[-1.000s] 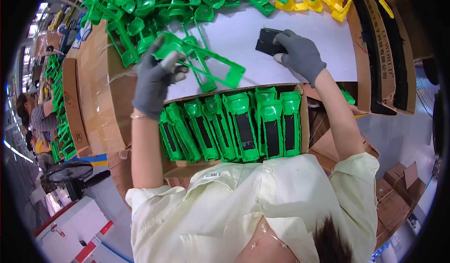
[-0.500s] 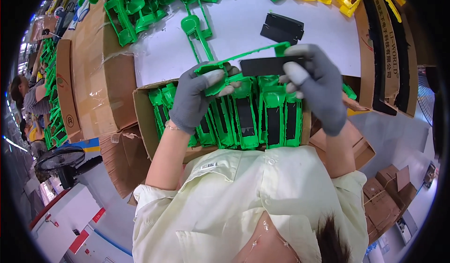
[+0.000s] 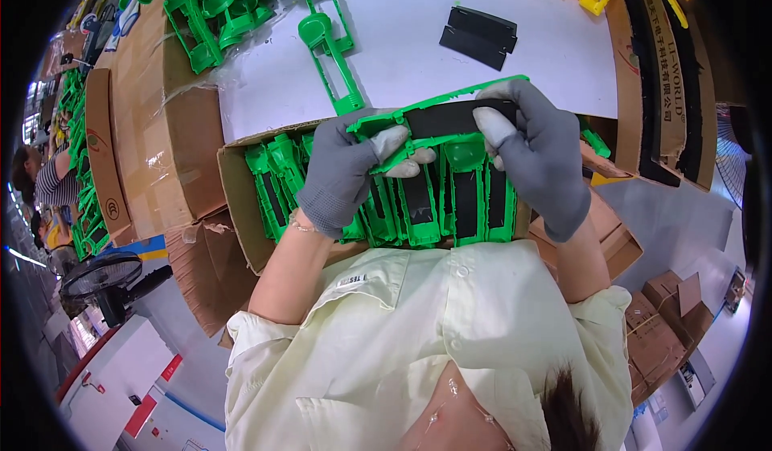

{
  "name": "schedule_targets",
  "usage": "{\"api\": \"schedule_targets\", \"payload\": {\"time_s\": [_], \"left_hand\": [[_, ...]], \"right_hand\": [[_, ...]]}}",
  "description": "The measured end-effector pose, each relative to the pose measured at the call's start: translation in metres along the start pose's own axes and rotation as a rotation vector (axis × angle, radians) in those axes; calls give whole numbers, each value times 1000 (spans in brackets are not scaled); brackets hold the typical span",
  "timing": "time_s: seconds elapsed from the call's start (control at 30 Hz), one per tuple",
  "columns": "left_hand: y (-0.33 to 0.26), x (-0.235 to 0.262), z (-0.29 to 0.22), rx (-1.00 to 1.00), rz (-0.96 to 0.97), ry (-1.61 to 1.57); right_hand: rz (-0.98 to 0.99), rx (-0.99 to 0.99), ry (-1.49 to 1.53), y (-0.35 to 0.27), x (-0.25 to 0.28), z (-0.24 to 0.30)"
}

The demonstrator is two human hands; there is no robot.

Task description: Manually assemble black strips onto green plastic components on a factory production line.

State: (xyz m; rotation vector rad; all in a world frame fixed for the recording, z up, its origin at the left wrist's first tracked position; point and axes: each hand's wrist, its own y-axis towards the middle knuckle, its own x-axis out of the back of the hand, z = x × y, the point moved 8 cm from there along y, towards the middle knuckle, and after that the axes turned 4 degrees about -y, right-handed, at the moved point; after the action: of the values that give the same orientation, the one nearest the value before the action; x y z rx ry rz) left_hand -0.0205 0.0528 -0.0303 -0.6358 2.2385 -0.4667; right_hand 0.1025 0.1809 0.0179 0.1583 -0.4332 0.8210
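Though it slants, the green frame (image 3: 447, 97) runs sideways.

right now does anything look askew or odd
Black strips on the table overlap crookedly, edges out of line; green frames at the left of the box lean, while those at right stand straighter.

White tabletop (image 3: 402, 41) leaves a lane between the loose green frame (image 3: 316, 29) and black strips (image 3: 476, 30). A held frame (image 3: 372, 121) partly blocks the box (image 3: 239, 218).
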Motion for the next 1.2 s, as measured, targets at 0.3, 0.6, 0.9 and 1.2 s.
{"api": "schedule_targets", "payload": {"time_s": [0.3,0.6,0.9,1.2], "left_hand": [[4,6,3,41,-17,69],[0,-11,1,-23,23,24],[-1,-18,-1,-28,7,174],[0,-11,5,-21,83,87]], "right_hand": [[91,-221,149,2,2,-12],[128,-342,326,-5,1,-26],[104,-327,311,-10,3,-26],[36,-355,297,-11,17,-23]]}}
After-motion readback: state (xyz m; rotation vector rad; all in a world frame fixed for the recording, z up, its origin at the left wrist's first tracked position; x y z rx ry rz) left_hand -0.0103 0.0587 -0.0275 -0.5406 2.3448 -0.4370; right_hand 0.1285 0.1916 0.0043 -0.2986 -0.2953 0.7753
